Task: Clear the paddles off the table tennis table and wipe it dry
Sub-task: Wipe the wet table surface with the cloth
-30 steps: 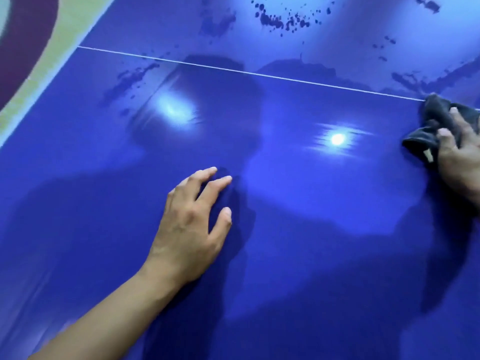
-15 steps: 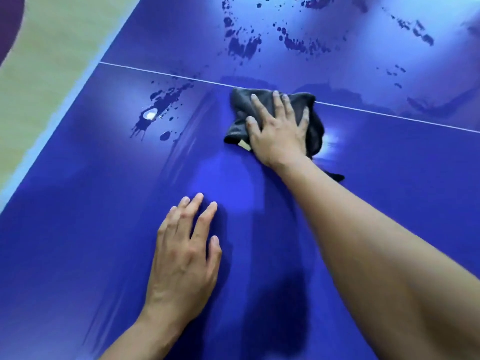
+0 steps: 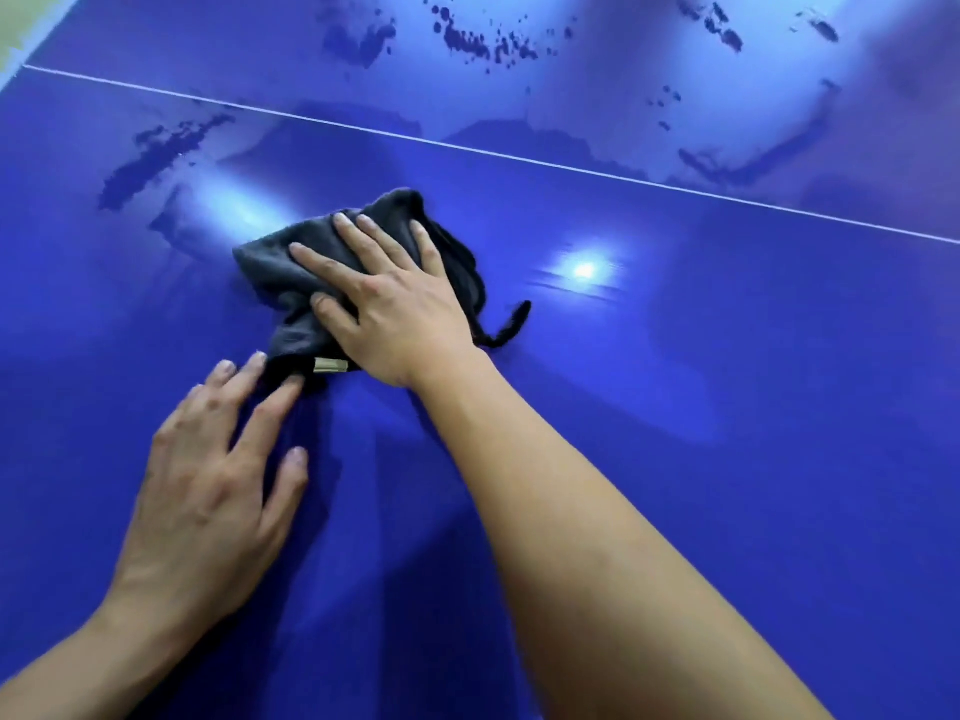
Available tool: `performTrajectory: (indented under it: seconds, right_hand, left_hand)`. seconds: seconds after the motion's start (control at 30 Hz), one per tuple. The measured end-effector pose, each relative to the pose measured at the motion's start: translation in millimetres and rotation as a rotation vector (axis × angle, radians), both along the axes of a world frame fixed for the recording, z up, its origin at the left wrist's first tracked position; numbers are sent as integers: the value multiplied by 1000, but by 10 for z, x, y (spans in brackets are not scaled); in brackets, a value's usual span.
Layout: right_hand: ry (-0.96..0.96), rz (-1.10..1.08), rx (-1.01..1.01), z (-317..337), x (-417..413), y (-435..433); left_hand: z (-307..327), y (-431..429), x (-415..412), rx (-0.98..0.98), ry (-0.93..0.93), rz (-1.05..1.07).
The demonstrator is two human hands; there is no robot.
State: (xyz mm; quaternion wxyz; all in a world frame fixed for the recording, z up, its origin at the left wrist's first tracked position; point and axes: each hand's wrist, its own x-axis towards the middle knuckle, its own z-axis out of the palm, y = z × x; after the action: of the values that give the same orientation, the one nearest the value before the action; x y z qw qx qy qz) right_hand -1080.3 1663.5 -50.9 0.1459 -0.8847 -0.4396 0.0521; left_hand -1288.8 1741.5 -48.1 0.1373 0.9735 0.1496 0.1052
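Observation:
A dark grey cloth [image 3: 270,267] lies bunched on the blue table tennis table [image 3: 727,381]. My right hand [image 3: 387,304] presses flat on the cloth with straight, spread fingers. My left hand [image 3: 218,485] rests flat on the table just below the cloth, and its fingertips touch the cloth's near edge. Water patches [image 3: 156,158] lie left of the cloth, with more wet spots [image 3: 467,41] beyond the white centre line [image 3: 571,168]. No paddles are in view.
The table's left edge and a strip of floor [image 3: 15,23] show at the top left corner. Ceiling lights reflect off the glossy surface [image 3: 584,270] right of the cloth.
My right hand swept the cloth from the far right to the centre line, then drew it toward me until it met my left hand's fingertips. My left hand stayed flat on the table.

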Motion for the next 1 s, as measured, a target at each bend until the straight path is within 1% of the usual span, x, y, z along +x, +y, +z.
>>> performTrajectory:
  seconds: [0.13,0.23,0.4,0.5,0.63,0.67,0.77,0.8,0.93,1.0]
  right_hand:
    - [-12,-196,11,-14,198,-941]
    - [-23,-397,-28,-23,404,-1878]
    - [-37,-753,-36,-33,608,-3304]
    - [-21,-862,-46,-21,637,-3691]
    - [-4,-886,-56,-6,622,-3691]
    - [8,-884,-59,0,621,-3682]
    - [37,-849,-78,47,553,-3585]
    - [38,-830,-83,70,492,-3515]
    - [-12,-637,-85,41,61,-2708]
    - [-40,-535,-85,22,-160,-2190]
  left_hand:
    - [44,-703,9,-10,6,-70]
    - [22,-1026,18,-16,43,-62]
    - [-55,-1140,-5,-4,78,12]
    - [-54,-1161,-1,9,76,20]
    - [-67,-1152,-6,-34,61,22]
    - [-59,-1137,-11,-73,41,27]
    - [6,-1105,-33,-277,-41,63]
    - [25,-1106,-49,-305,-58,51]
    - [34,-859,-445,-205,-81,-18]
    - [40,-734,-768,-249,-89,4]
